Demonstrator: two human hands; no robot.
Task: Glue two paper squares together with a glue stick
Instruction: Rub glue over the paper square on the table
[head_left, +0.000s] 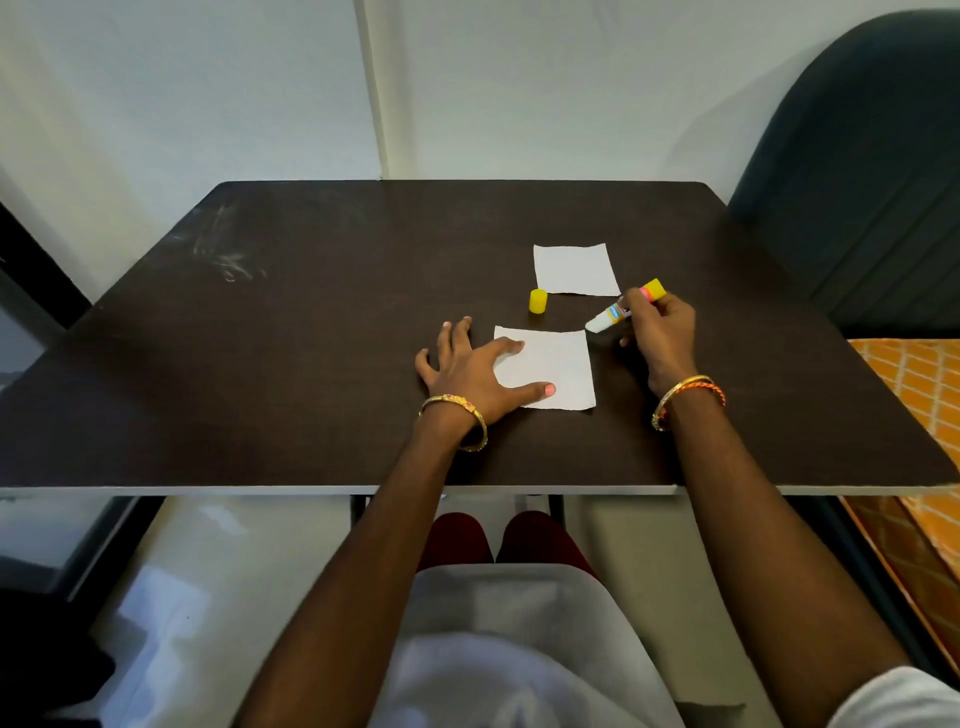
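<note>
Nearest the front edge of the dark table (260, 364), a little right of its middle, the left hand (467, 371) lies flat with fingers spread and straight. Its thumb and forefinger press on the left side of the near paper square (558, 371); the other fingers rest on bare table just left of the sheet. A gold bangle (457, 415) circles that wrist.

To the right of this sheet, apart from its right edge, the right hand (660, 332) hovers with its fingers curled round the glue stick (621, 309), pinching it around the middle. The stick is tilted, uncapped white tip pointing down and left, just beyond the sheet's far right corner; whether the tip touches the paper cannot be told. Its yellow base points up and away. That wrist wears a gold bangle with an orange thread (685, 392).

Further in, the yellow cap (538, 301) stands upright on the table between the two sheets, left of the glue stick's tip.

Beyond it, toward the table's far right, the far paper square (574, 267) lies flat, untouched, its near right corner just beside the fingers of the right hand.

Past the right edge stand a dark chair (857, 182) and an orange patterned cloth (924, 395).
</note>
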